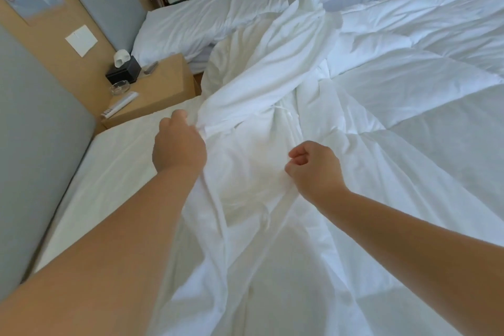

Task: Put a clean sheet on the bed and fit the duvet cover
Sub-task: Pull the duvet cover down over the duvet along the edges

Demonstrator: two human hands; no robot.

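Both hands are busy with the white duvet cover (256, 106), which lies bunched in a long heap down the middle of the bed, on top of the puffy duvet (409, 84). The left hand (178, 146) has its grip closed on a fold of the cover at its left edge. The right hand (313, 169) is curled into a fist and pinches a strip of the same cloth. A clean sheet (117, 161) already lies on the mattress beside the grey headboard (35, 123). The job now looks like finding the cover's edge or corner — so it helps to hold tight, pull the two hands apart, and let the folds fall open. Small ties (283, 114) show on the cloth; they could snag, so pull slowly.
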